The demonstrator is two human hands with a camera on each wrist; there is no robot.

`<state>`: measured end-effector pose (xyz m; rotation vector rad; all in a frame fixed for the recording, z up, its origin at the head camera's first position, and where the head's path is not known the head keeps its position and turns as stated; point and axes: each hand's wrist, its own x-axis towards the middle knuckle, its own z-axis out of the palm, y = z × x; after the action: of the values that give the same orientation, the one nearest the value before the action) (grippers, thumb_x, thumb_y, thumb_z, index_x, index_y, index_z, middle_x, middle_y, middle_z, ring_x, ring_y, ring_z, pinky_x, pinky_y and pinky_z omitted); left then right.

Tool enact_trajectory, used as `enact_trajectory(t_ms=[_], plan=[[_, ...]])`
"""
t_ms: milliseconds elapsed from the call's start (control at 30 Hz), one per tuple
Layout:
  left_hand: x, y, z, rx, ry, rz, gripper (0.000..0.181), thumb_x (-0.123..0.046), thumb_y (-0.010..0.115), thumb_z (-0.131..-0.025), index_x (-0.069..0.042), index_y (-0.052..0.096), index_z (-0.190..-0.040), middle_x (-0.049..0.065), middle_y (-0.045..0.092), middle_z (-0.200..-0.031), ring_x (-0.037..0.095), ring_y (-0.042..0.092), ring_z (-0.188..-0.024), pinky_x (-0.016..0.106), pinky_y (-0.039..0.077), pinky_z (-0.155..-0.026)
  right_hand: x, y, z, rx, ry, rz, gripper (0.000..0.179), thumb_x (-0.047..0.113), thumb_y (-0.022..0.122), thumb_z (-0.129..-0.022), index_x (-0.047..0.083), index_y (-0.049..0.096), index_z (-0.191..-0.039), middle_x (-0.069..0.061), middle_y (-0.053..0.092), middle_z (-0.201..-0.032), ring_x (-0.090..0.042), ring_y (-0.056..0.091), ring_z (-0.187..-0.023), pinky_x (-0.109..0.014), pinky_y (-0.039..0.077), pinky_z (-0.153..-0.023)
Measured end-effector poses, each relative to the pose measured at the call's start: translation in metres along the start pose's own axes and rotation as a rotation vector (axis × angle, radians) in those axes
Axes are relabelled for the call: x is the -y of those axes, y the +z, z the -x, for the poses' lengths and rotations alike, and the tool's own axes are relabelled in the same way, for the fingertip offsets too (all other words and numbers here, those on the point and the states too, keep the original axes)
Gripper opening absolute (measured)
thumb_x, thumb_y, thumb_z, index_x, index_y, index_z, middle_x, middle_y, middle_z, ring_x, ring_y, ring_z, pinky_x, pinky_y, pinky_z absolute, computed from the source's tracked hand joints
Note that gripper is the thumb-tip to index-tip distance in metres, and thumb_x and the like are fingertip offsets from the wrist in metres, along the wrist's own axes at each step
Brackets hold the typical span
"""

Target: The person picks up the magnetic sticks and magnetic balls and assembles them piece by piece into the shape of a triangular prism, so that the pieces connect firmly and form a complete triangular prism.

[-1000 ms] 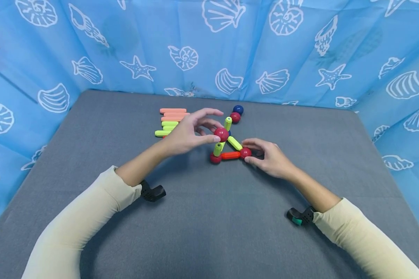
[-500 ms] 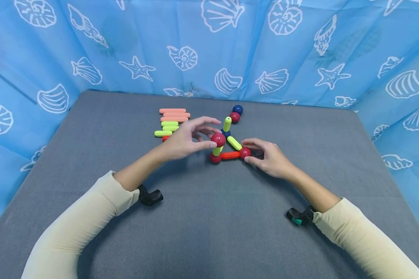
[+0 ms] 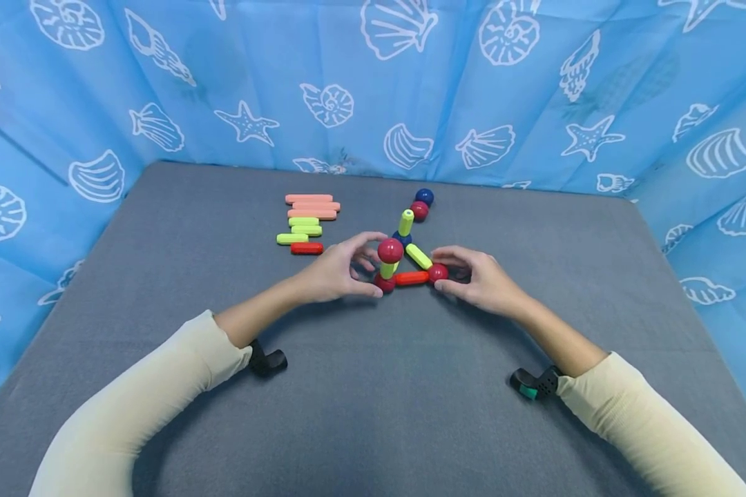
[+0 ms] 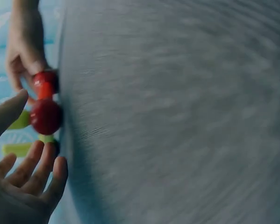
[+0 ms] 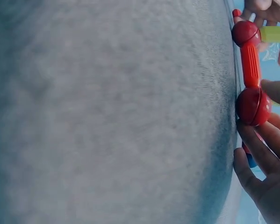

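A triangle of magnetic rods and balls lies on the table in the head view. A red rod point(image 3: 412, 278) joins the lower left red ball point(image 3: 384, 282) to the right red ball point(image 3: 438, 273); a yellow-green rod point(image 3: 419, 257) runs back to a blue ball point(image 3: 401, 239). One upright rod point(image 3: 406, 222) stands on the blue ball; another upright point(image 3: 387, 270) carries a red ball point(image 3: 389, 250) on top. My left hand point(image 3: 332, 273) spreads thumb and fingers around the lower left ball, with gaps in the left wrist view. My right hand point(image 3: 488, 283) pinches the right red ball.
Left of the triangle lie several loose rods: salmon rods point(image 3: 313, 206), yellow-green rods point(image 3: 304, 226) and a red rod point(image 3: 307, 248). Behind it, a loose blue ball point(image 3: 425, 197) touches a red ball point(image 3: 419, 210). A blue shell-print curtain point(image 3: 348, 62) borders the grey table point(image 3: 373, 386).
My left hand has lowered the red ball onto the front upright rod, let go of it, and moved down beside the lower left ball. The right hand has stayed in place.
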<state>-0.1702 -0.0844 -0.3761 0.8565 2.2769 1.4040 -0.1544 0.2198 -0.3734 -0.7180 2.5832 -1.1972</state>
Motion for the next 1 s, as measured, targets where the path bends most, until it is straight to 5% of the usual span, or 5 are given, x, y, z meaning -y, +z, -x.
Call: enact_trajectory(t_ms=[300,633,1000], plan=[[0.005,0.01,-0.007,-0.026,-0.005,-0.038,0.084,-0.01,0.083,-0.081,-0.012,0.035,-0.15,0.006,0.065,-0.112,0.018,0.063,-0.102,0.032,0.055,-0.086,0.002,-0.01,-0.019,0.012,0.024,-0.041,0.04,0.012,0.062,-0.099,-0.003,0.054,-0.135,-0.018,0.068,-0.122,-0.03,0.065,-0.114,-0.039,0.053,-0.09],[0.008,0.01,-0.009,-0.022,-0.021,-0.026,0.08,-0.007,0.08,-0.084,-0.012,0.035,-0.15,0.004,0.065,-0.109,0.016,0.063,-0.1,0.031,0.054,-0.087,0.001,-0.016,-0.07,-0.241,0.005,0.007,0.051,0.001,0.07,-0.09,-0.005,0.05,-0.137,-0.023,0.059,-0.133,-0.038,0.063,-0.111,-0.053,0.048,-0.097],[0.007,0.009,-0.008,-0.018,-0.02,-0.037,0.081,-0.006,0.081,-0.083,-0.011,0.035,-0.15,0.006,0.065,-0.11,0.018,0.064,-0.098,0.033,0.054,-0.088,-0.013,-0.021,-0.1,-0.182,0.024,0.032,0.054,-0.003,0.07,-0.089,-0.002,0.05,-0.139,-0.021,0.059,-0.134,-0.036,0.06,-0.109,-0.05,0.048,-0.092]])
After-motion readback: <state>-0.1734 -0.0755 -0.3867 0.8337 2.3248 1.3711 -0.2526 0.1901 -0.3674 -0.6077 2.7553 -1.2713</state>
